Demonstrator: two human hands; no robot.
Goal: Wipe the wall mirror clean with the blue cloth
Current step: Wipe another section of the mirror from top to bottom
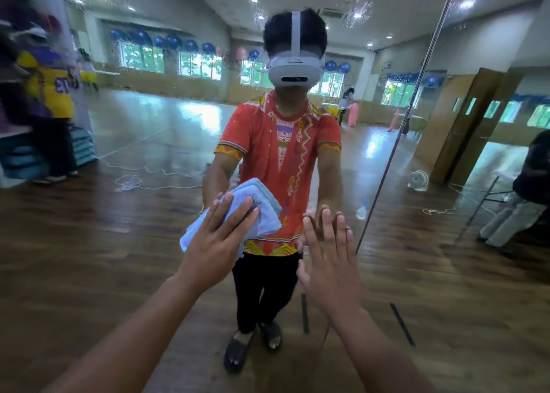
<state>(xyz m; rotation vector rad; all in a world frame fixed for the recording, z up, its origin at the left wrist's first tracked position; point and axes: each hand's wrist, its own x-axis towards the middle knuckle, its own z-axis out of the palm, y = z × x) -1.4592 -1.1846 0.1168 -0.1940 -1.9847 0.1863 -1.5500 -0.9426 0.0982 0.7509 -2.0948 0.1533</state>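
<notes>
Left hand [219, 239], fingers straight, presses folded pale-blue cloth [266, 218] against droplet-speckled mirror [134, 220].

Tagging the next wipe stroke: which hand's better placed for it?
Left. The left hand presses the blue cloth flat against the mirror; the right hand rests bare on it, no cloth under it.

Open glass of the wall mirror [119, 214] spreads left of and above the blue cloth [262, 211]; to its right the right hand [330, 261] lies flat on the glass, with the panel seam [416, 109] just beyond.
</notes>
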